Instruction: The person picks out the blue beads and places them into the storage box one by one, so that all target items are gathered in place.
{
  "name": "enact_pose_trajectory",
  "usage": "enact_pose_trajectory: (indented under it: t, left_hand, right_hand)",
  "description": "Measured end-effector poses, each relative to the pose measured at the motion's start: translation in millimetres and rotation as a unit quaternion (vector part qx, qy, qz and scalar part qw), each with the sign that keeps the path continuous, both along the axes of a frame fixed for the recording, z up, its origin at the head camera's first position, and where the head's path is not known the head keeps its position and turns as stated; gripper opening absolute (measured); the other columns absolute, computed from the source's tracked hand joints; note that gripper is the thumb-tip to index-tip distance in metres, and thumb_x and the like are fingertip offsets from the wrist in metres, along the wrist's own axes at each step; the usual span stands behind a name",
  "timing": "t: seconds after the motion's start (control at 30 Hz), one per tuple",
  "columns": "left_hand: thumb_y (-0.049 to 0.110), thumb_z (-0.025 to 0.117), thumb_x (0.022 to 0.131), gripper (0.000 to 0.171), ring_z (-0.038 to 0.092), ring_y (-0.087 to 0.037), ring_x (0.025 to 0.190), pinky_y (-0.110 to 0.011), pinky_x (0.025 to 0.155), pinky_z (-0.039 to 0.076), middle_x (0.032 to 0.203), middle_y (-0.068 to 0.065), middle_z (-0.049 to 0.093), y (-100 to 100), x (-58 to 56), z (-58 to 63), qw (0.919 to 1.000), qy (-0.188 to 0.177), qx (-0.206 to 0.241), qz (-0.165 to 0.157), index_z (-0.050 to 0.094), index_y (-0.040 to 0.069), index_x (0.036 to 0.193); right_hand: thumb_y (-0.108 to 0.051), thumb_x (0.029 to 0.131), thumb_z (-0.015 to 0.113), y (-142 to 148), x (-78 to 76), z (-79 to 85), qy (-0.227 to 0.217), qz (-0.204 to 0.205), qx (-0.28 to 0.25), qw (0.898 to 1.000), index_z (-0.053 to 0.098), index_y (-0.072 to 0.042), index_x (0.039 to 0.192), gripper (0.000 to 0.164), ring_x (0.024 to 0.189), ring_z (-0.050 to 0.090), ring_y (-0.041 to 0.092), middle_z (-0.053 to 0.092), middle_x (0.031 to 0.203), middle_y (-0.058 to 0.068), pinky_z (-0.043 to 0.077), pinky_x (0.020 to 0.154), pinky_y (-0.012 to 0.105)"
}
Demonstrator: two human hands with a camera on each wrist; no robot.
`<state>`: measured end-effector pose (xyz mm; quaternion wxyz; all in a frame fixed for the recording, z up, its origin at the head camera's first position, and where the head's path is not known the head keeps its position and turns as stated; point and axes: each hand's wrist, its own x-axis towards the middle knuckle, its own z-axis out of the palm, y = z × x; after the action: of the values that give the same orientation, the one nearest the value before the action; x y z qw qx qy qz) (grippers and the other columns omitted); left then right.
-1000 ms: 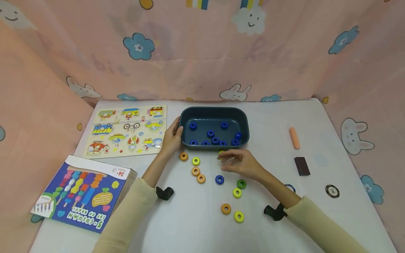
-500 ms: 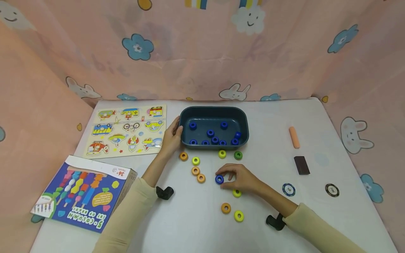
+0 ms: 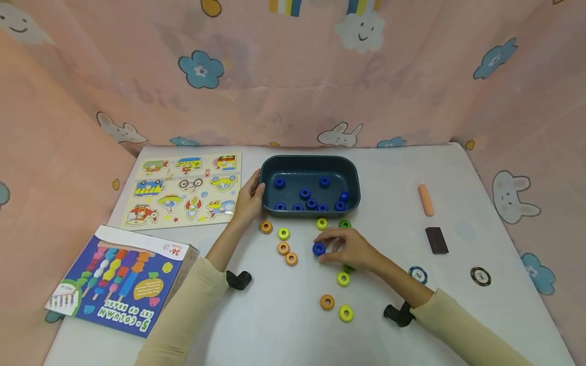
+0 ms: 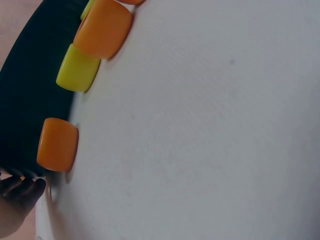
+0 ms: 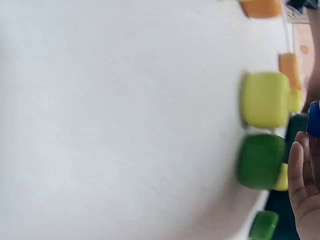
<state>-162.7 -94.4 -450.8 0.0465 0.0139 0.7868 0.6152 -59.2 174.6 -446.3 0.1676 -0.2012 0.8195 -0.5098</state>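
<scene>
My right hand pinches a blue ring bead between thumb and fingers, close over the white table in front of the dark tub. The bead also shows at the right edge of the right wrist view. With my left hand I hold the left end of the dark teal plastic tub, thumb at its rim. Several blue ring beads lie inside the tub. A green bead and a yellow bead lie near my right hand, the green one partly hidden under it in the head view.
Orange beads and yellow beads are scattered before the tub. A vehicle puzzle board and a toy box lie left. On the right are an orange stick, a dark block and two round chips.
My right hand has left the yellow bead by the tub, come back to the blue bead and pinched it. Bead and hand have moved slightly toward the tub. My left hand stays put.
</scene>
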Motion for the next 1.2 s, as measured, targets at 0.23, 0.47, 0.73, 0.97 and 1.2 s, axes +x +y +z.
enact_pose_trajectory:
  t: [0.23, 0.47, 0.73, 0.97, 1.2]
  left_hand:
    - [0.02, 0.039, 0.1, 0.046, 0.028, -0.01, 0.132, -0.025, 0.105, 0.028, 0.147, -0.001, 0.03, -3, -1.5, 0.7, 1.0, 0.002, -0.001, 0.006, 0.029, 0.018, 0.146]
    - [0.015, 0.04, 0.1, 0.047, 0.029, -0.015, 0.132, -0.029, 0.106, 0.028, 0.147, -0.006, 0.03, -5, 4.6, 15.2, 0.9998, -0.014, 0.009, 0.007, 0.028, 0.012, 0.145]
    - [0.013, 0.039, 0.1, 0.047, 0.029, -0.019, 0.133, -0.03, 0.106, 0.028, 0.147, -0.009, 0.029, 0, 10.9, 24.9, 0.9998, -0.016, 0.012, 0.002, 0.028, 0.009, 0.145]
    - [0.02, 0.04, 0.1, 0.046, 0.031, -0.012, 0.131, -0.027, 0.105, 0.029, 0.147, -0.002, 0.031, -2, 2.5, 4.1, 0.9999, -0.004, 0.005, 0.009, 0.029, 0.019, 0.145]
    - [0.018, 0.039, 0.1, 0.046, 0.031, -0.012, 0.131, -0.026, 0.105, 0.029, 0.147, -0.001, 0.031, -2, 1.4, 3.0, 0.9998, -0.009, 0.012, 0.012, 0.03, 0.021, 0.145]
  right_hand:
    - [-0.004, 0.075, 0.076, 2, -34.5, 25.8, 0.059, -0.045, -0.065, 0.995, 0.065, -0.003, 0.108, 0.035, 0.09, 0.057, 0.023, 0.062, 0.106, 0.006, 0.053, 0.071, 0.032]
    - [0.0, 0.078, 0.072, -6, -61.9, 59.8, 0.073, -0.089, -0.087, 0.99, 0.063, 0.007, 0.107, 0.031, 0.096, 0.056, 0.03, 0.061, 0.108, 0.018, 0.052, 0.075, 0.038]
    - [-0.001, 0.079, 0.071, 0, -75.7, 68.1, 0.079, -0.121, -0.049, 0.988, 0.062, 0.008, 0.109, 0.033, 0.097, 0.054, 0.038, 0.06, 0.108, 0.021, 0.052, 0.073, 0.03]
    - [-0.002, 0.079, 0.071, 5, -82.5, 75.6, 0.071, -0.135, -0.052, 0.987, 0.062, 0.008, 0.109, 0.033, 0.096, 0.054, 0.038, 0.06, 0.107, 0.022, 0.05, 0.066, 0.02]
    - [-0.004, 0.08, 0.071, 7, -88.4, 84.2, 0.069, -0.139, -0.029, 0.988, 0.063, 0.006, 0.109, 0.032, 0.096, 0.055, 0.036, 0.061, 0.107, 0.02, 0.05, 0.068, 0.02]
